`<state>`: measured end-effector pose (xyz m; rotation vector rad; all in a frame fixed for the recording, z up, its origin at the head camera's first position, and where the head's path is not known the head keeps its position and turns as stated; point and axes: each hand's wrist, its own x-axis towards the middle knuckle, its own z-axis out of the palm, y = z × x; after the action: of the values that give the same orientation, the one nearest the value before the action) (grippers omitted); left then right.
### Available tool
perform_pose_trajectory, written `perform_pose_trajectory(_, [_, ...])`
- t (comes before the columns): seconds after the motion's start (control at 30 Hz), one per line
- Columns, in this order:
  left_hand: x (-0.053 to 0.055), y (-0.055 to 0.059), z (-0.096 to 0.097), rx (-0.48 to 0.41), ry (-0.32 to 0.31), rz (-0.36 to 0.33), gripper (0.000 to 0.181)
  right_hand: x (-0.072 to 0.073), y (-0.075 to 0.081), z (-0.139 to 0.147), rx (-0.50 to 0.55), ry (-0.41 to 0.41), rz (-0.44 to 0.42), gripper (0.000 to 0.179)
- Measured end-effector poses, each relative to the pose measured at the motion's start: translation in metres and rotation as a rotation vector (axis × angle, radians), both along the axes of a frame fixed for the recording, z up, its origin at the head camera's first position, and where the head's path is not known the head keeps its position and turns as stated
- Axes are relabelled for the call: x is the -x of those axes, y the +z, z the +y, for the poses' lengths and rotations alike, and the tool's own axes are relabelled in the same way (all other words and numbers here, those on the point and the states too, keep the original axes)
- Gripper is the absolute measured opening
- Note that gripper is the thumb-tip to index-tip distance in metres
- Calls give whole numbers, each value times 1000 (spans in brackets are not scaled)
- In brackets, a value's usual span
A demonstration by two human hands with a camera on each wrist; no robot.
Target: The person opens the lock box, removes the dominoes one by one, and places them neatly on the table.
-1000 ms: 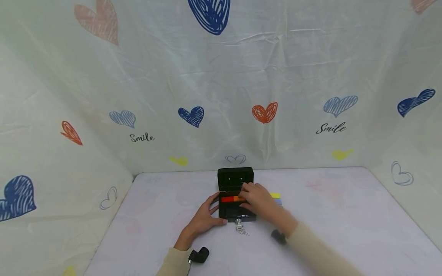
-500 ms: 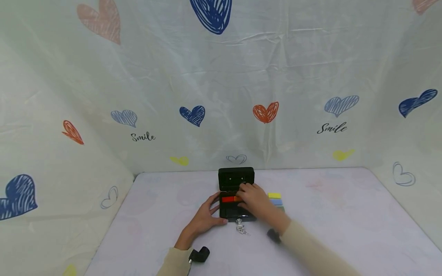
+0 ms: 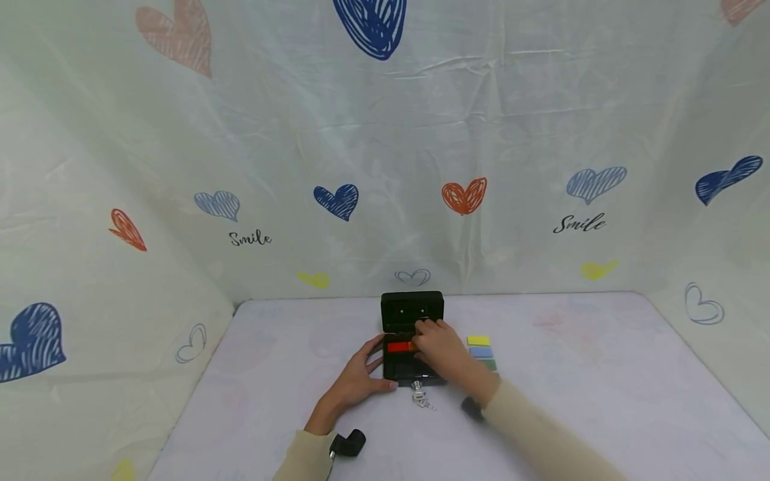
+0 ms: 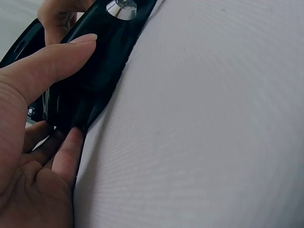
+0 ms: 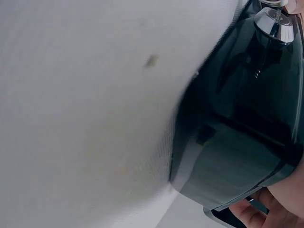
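Observation:
An open black cash box (image 3: 406, 367) stands on the table with its lid (image 3: 412, 308) raised at the back. My left hand (image 3: 355, 381) grips the box's left front corner, thumb (image 4: 71, 54) on the front face and fingers along the side. Inside the box, a red block (image 3: 398, 347) lies beside an orange block (image 3: 412, 346). My right hand (image 3: 448, 351) reaches in from the right, thumb and fingers around the partly hidden orange block. In the right wrist view, the box wall hides what those fingers touch. Keys (image 3: 420, 395) hang from the front lock (image 5: 274, 24).
Right of the box lie a yellow piece (image 3: 478, 341), a blue piece (image 3: 480, 351) and a green piece (image 3: 490, 365), the last partly behind my right wrist. The white table (image 3: 577, 374) meets a heart-printed cloth backdrop (image 3: 517, 240) at the back.
My right hand has shifted slightly left inside the box, covering more of the orange block and uncovering the pieces to the right. The left hand holds its place on the box.

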<state>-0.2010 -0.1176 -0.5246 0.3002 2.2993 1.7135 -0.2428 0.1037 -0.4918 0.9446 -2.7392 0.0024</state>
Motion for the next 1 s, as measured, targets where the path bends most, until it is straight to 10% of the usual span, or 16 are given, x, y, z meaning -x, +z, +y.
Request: perform_pose_trajectory(1.0, [0, -1, -1, -16, -8, -1, 103, -6, 1, 3, 11, 60, -14, 20])
